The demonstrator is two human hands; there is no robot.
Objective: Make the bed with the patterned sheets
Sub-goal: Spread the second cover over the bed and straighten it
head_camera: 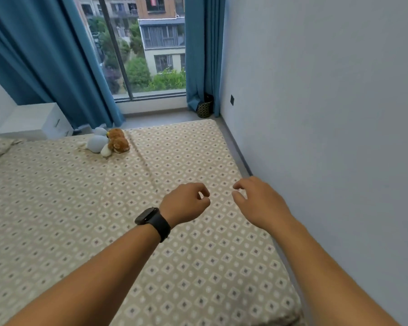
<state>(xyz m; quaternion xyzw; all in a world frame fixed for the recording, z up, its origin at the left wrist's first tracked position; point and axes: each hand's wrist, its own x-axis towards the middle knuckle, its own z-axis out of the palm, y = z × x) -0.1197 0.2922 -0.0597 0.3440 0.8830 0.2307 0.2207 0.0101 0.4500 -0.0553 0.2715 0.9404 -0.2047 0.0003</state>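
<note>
A bed [57, 220] covered by a tan diamond-patterned sheet [198, 267] fills the room beside a grey wall [327, 114]. Blue curtains [33, 55] frame a window [146, 48]. Above the sheet, the left hand [185, 202] hovers loosely curled, holding nothing; the right hand [259, 201] hovers relaxed, fingers apart. Plush toys [110, 143] lie near the far edge.

Flat patterned sheet [57, 220] open left of the fingers, wall [327, 114] close right, plush toys [108, 142] far ahead-left
</note>
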